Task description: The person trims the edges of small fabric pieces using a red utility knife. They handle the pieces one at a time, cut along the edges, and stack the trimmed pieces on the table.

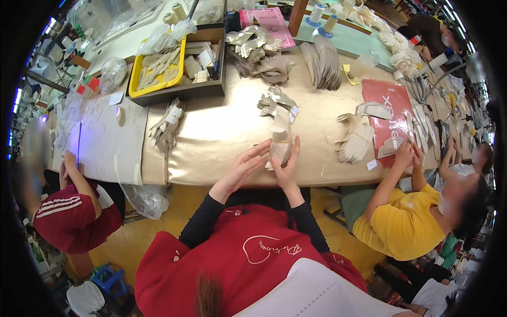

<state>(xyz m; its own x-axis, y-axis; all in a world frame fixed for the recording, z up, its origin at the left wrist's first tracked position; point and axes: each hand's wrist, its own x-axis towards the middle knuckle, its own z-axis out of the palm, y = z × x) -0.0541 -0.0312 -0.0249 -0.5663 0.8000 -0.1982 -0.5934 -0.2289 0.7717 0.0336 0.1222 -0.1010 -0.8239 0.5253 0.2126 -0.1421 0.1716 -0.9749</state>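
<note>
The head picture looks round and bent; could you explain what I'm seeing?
There's no robot: a person wears a wide fisheye camera on their head, looking down, so straight edges curve. The two bare hands at the centre are the wearer's. The right hand holds a bundle of pale pieces; the left hand is beside it, fingers spread. On the gold-coloured table cover are more bundles and a dark box holding a yellow tray.

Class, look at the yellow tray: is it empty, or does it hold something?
Not empty: several flat beige pieces lie inside the yellow tray. How deep they go cannot be told.
</note>
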